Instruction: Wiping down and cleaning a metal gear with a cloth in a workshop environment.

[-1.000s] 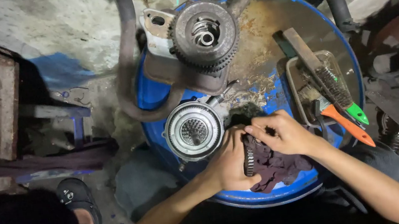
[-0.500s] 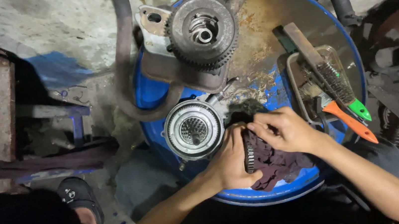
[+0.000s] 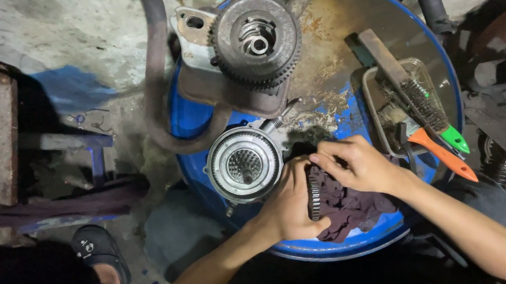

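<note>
I see my left hand gripping a toothed gear ring on edge atop the blue drum, my right hand pressing a dark rag against it, beside the round hub.

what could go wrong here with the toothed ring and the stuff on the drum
1. The left hand holds the toothed ring on edge in a dark rag near the blue drum's rim; a slip could send it to the floor.
2. The silver round hub sits at the drum's edge, partly overhanging, so an elbow nudge might tip it off.
3. The right hand works beside the teeth, which could pinch fingers.
</note>
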